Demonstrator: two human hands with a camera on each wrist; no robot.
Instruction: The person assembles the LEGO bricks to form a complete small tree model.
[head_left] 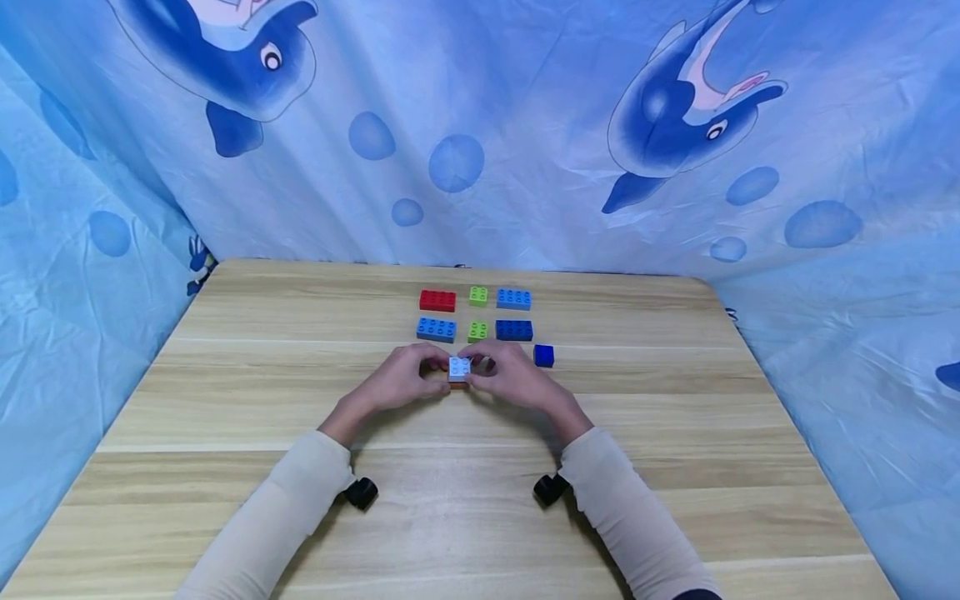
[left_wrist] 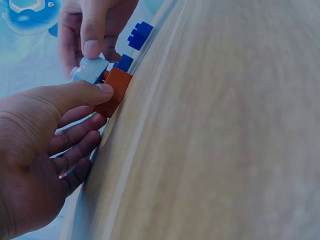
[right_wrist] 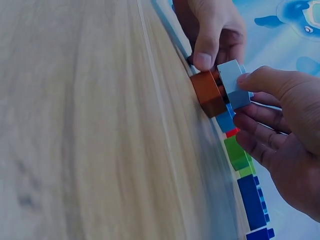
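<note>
Right wrist: left hand point(right_wrist: 216, 29) pinches orange brick point(right_wrist: 209, 94), right hand point(right_wrist: 302, 145) pale-blue studded brick point(right_wrist: 232, 84).

"What's between the fingers point(head_left: 435, 388)?"
"A pale block point(head_left: 459, 368) over an orange block point(head_left: 457, 385)."
"And beyond the fingers?"
"Two rows: one red block point(head_left: 437, 301), two green blocks point(head_left: 477, 297), three blue blocks point(head_left: 436, 330). Right of the fingers, a blue cube point(head_left: 543, 357)."

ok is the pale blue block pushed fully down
No: studs on the orange block show in a gap beneath the pale blue block.

Pale blue brick point(head_left: 459, 368), pinched by right hand point(head_left: 516, 377); orange brick point(right_wrist: 209, 95) beneath, held by left hand point(head_left: 400, 379)
</note>
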